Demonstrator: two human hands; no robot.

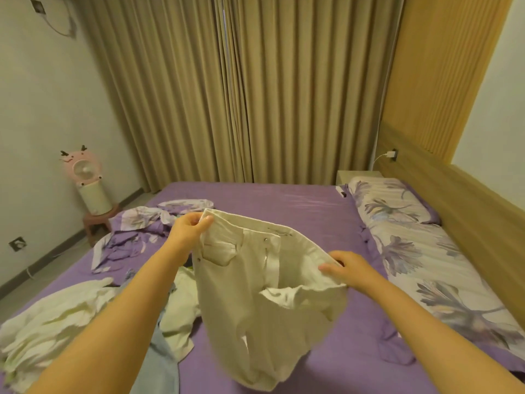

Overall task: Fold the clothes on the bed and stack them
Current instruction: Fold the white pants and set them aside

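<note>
- Head view: a person holds a pair of white trousers (255,285) up over a bed (284,206) covered in a purple sheet.
- The left hand (187,231) has its fingers and thumb curled round the far left end of the waistband, gripping it.
- The right hand (345,268) pinches the near right end of the waistband, thumb on top and fingers tucked under the cloth.
- The waistband is stretched between the two hands, open toward the camera; the button fly and a front pocket face left, and the legs hang down in a loose bunch, blurred at the lower edge.
- On the left of the bed lies a heap of pale clothes (56,322), with a light blue garment (159,371) under the left forearm.
- A crumpled floral quilt (130,231) lies at the bed's far left, and floral pillows (420,251) run along the wooden headboard on the right.
- Tan curtains (255,89) hang behind the bed; a pink fan (82,169) stands by the left wall.
</note>
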